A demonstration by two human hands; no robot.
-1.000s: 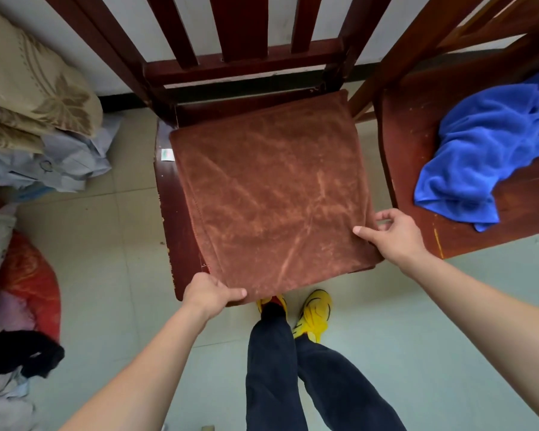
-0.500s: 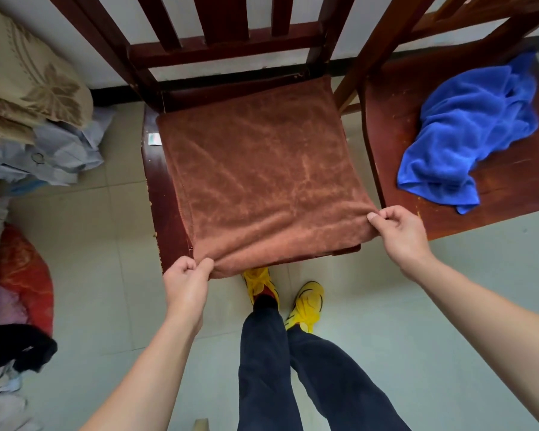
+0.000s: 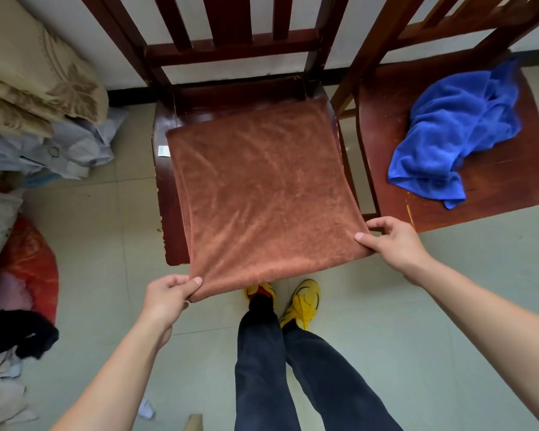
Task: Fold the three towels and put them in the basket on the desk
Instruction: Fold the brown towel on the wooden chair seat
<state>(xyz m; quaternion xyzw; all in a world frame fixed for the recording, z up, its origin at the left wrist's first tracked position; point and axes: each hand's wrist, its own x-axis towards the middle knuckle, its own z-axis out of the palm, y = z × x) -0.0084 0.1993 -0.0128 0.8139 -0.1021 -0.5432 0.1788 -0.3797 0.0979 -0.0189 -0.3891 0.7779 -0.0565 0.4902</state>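
Brown towel (image 3: 262, 194): flat on chair seat (image 3: 168, 219), near edge overhanging.
Left hand (image 3: 165, 295): pinches its 7 o'clock corner.
Right hand (image 3: 392, 241): pinches its 4 o'clock corner.
Blue towel (image 3: 455, 132): crumpled, 2 o'clock.
White tag (image 3: 163, 150): unreadable.

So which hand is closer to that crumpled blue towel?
Right. The right hand pinches the near right corner of the flat brown towel, below the crumpled blue towel; the left hand pinches the other near corner, farther away.

Person viewed from above: left hand (image 3: 165, 295) and right hand (image 3: 392, 244) bare, forearms bare, loose dark navy trousers (image 3: 293, 374), yellow shoes (image 3: 304, 301) lined in black, the left one showing red.
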